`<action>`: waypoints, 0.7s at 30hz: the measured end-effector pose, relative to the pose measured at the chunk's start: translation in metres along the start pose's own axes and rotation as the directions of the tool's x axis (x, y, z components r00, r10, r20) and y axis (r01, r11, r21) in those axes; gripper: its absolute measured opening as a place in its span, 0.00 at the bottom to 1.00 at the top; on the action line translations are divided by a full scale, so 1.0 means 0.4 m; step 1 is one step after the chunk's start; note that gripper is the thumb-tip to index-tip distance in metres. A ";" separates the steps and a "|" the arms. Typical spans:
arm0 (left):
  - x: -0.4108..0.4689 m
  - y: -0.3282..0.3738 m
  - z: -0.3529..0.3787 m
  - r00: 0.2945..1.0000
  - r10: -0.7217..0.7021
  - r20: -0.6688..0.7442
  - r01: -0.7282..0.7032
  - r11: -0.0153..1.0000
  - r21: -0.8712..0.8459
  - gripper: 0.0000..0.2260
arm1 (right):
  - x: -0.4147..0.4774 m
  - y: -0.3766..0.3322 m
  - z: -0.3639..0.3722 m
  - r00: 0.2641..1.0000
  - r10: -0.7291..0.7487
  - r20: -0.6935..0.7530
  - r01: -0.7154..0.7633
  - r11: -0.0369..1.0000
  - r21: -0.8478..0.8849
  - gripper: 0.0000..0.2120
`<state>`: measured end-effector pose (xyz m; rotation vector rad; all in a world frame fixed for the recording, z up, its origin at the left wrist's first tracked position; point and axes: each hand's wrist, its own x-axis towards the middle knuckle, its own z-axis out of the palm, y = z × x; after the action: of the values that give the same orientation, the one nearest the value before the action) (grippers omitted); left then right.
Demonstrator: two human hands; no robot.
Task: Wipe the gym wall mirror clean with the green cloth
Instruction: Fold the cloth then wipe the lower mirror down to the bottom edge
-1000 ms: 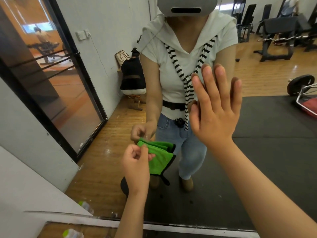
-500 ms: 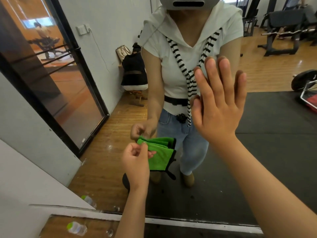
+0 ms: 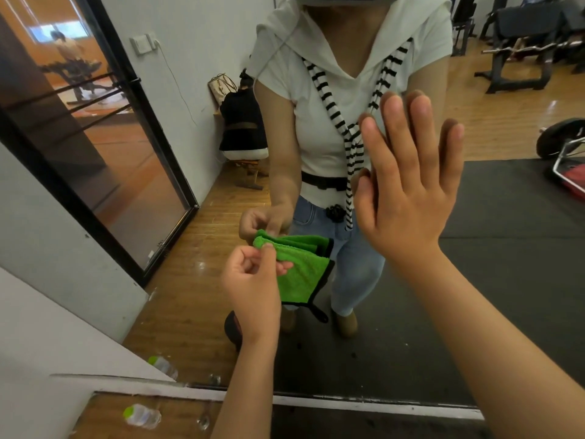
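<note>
The wall mirror fills most of the view and reflects me and the gym behind. My left hand pinches the top corner of a folded green cloth with black edging, held close to the glass at waist height. The cloth's reflection sits just behind it. My right hand is raised with fingers spread, palm flat on or very near the glass, to the right of and above the cloth.
The mirror's white bottom edge runs along the floor. A plastic bottle with a green cap lies on the wooden floor at lower left. A grey wall borders the mirror on the left.
The view has tilted slightly down, so the mirror's bottom edge and the bottle show more. Both hands keep about the same pose; the left still pinches the cloth.
</note>
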<state>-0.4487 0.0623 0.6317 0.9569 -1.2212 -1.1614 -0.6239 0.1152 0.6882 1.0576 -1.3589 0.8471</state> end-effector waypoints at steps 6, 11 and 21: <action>-0.001 -0.034 -0.013 0.998 -0.047 -0.035 0.048 0.999 0.017 0.10 | 0.005 0.002 0.000 1.000 0.009 0.003 -0.009 1.000 0.012 0.24; -0.002 -0.040 -0.035 0.997 -0.077 -0.008 0.077 0.996 0.034 0.10 | 0.002 0.000 0.001 1.000 0.004 0.014 -0.004 1.000 0.013 0.26; 0.007 0.010 0.009 0.997 0.074 -0.003 -0.073 0.997 0.030 0.10 | -0.002 0.002 -0.003 1.000 -0.001 0.004 0.001 1.000 0.023 0.25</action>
<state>-0.4518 0.0605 0.6365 0.9286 -1.2633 -1.0855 -0.6245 0.1166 0.6877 1.0782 -1.3553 0.8615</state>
